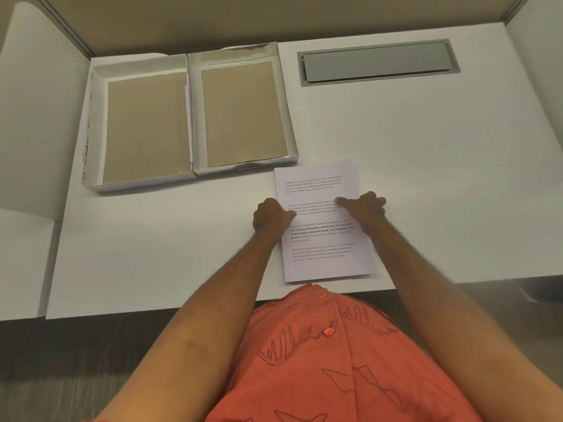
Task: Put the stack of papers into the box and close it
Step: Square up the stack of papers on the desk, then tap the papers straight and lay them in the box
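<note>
A stack of white papers with printed text lies on the white desk near its front edge, slightly right of centre. My left hand grips the stack's left edge and my right hand grips its right edge, thumbs on top. Behind and to the left lie two open shallow white box halves side by side, each with a brown cardboard floor and nothing inside: the left half and the right half. The right half's near corner almost touches the papers' far edge.
A grey cable hatch is set in the desk at the back right. Tan partition walls enclose the back and sides. A lower white surface adjoins on the left. My orange shirt is below the desk's front edge.
</note>
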A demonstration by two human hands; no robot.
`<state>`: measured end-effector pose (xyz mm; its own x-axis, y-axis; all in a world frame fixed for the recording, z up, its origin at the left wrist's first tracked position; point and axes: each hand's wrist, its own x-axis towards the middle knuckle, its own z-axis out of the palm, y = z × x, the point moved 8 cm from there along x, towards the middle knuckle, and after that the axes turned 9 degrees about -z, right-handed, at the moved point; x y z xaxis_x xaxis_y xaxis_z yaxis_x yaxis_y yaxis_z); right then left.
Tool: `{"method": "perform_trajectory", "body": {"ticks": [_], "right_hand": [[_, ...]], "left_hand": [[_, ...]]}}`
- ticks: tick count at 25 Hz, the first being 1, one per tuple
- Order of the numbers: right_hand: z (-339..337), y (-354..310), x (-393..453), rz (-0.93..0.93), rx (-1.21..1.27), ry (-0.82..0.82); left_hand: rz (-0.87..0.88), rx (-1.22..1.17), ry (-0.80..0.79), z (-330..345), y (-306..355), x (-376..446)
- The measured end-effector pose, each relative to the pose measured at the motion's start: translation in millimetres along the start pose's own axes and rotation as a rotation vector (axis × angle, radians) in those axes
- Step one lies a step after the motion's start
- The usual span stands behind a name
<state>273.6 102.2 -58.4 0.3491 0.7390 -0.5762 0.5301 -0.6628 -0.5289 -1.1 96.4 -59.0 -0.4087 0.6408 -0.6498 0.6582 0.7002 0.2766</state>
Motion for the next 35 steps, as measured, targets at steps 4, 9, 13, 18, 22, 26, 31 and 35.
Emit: {"method": "perform_trajectory", "body": {"ticks": [4, 9, 13, 18, 22, 26, 31, 35], "right_hand": [[3.4, -8.0, -2.5, -0.006, 0.313, -0.098], [4.7, -8.2, -8.6, -0.057, 0.466, -0.217], [-4.6, -13.4, -16.3, -0.260, 0.077, -0.044], [-5.6, -18.1, -36.4, -0.437, 0.014, 0.081], [-16.4, -24.9, -50.2, -0.510, 0.190, 0.072], [-31.8, -49.1, -63.1, -0.603, 0.415, 0.000], [-55.6, -92.6, -77.0, -0.734, 0.655, -0.007], [-68.8, -110.3, -81.5, -0.832, 0.733, 0.015]], "left_hand": [[-0.007, 0.012, -0.007, 0.4, -0.3, 1.3], [-0.002, 0.011, -0.016, -0.5, -0.7, 1.9], [0.002, -0.024, -0.029, 0.6, -2.7, 1.5], [0.000, -0.115, -0.045, 5.4, -10.5, 1.8], [0.015, -0.500, -0.141, 7.2, -13.9, 0.4], [0.131, -1.096, -0.468, -14.3, 4.0, -10.7], [0.464, -1.158, -0.445, -84.4, 35.9, -34.5], [0.704, -1.086, -0.403, -125.0, 46.9, -50.8]]}}
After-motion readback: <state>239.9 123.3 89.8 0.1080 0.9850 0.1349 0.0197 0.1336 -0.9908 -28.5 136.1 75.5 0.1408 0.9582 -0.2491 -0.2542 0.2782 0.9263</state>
